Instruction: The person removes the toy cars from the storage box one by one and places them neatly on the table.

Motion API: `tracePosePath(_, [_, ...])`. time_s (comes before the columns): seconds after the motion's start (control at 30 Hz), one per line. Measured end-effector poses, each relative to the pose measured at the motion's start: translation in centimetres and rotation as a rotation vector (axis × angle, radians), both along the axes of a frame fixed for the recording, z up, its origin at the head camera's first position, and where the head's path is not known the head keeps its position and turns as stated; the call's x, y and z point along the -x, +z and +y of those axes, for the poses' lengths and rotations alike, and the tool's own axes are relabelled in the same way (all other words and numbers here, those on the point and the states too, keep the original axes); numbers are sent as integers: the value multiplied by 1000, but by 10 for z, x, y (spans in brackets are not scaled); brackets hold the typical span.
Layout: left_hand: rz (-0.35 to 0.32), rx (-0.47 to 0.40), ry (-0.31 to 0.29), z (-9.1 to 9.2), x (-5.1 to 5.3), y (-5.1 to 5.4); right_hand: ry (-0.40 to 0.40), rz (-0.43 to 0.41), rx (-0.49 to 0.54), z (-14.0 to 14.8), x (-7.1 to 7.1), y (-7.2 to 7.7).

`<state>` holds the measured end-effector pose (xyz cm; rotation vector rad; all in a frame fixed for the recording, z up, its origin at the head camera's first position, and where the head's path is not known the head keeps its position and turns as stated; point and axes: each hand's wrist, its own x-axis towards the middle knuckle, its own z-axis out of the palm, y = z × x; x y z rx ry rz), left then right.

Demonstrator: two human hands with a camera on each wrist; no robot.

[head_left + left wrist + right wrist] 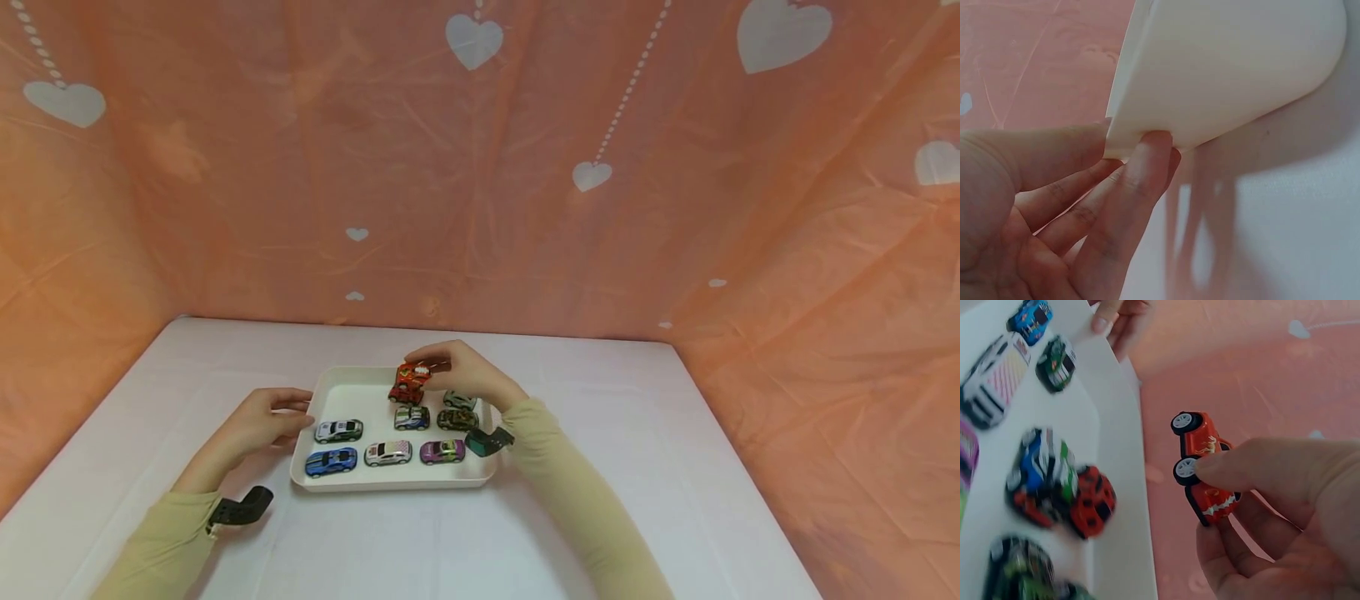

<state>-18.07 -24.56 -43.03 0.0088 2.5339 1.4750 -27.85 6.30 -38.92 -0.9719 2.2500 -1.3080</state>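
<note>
A shallow white tray (390, 485) holds several toy cars. At its left end my left hand (255, 423) pinches the tray's rim; in the left wrist view the thumb lies on the edge and fingertips press the outer wall. My right hand (468, 371) holds a red toy car (1207, 465) with flame markings between thumb and fingers, raised over the tray's far side. Just under it in the tray sits a red car with black spots (1092, 503), close beside a blue, white and green car (412, 417).
Also in the tray are a blue car (331, 462), a white patterned car (387, 452), a purple car (442, 452), a green-and-white car (339, 431), a camouflage car (457, 419) and a grey-green car (459, 401). Orange cloth (420, 183) hangs behind the white table (600, 433).
</note>
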Motion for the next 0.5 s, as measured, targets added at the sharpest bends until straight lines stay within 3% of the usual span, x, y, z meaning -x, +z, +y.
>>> tracePosePath(0.5, [5, 25, 4, -1, 0, 0, -124, 12, 24, 71, 11, -3])
